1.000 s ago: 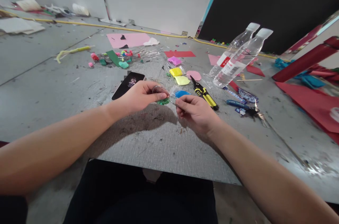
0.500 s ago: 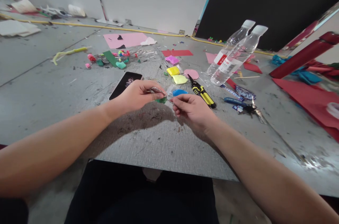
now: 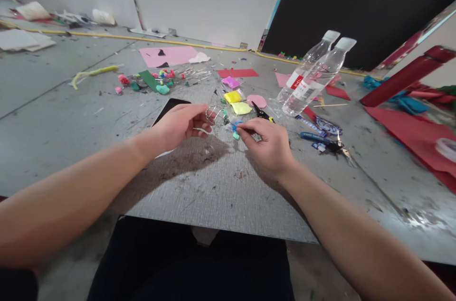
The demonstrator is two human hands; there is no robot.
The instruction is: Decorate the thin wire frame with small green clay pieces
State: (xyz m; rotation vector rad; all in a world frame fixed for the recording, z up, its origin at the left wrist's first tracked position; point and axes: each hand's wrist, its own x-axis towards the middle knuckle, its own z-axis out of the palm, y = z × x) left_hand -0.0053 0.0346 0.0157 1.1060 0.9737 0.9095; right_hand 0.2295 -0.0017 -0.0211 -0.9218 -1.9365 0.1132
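Observation:
My left hand point(image 3: 185, 123) holds a twisted silvery wire loop point(image 3: 215, 115) by its left side, thumb and fingertips closed on it. Small dark green bits show at the loop's right side. To its right, my right hand point(image 3: 267, 142) pinches at a piece of blue modelling clay point(image 3: 236, 125), mostly covered by the fingers. A light green lump of clay point(image 3: 235, 135) sits just below the fingertips. Part of a black phone point(image 3: 173, 107) shows behind my left hand. Black-and-yellow pliers point(image 3: 261, 112) are largely hidden behind my right hand.
Yellow clay point(image 3: 232, 97), pale yellow clay point(image 3: 241, 108) and purple clay point(image 3: 231, 82) lie ahead. Two clear bottles point(image 3: 306, 85) stand at the right, near blue-handled pliers point(image 3: 315, 137) and a red flask point(image 3: 406, 75). Several wires with coloured clay point(image 3: 167, 75) lie back left.
My hands have moved slightly apart. The left fingers have loosened, showing more of the wire loop. My right hand has shifted over the blue clay and covers more of the pliers.

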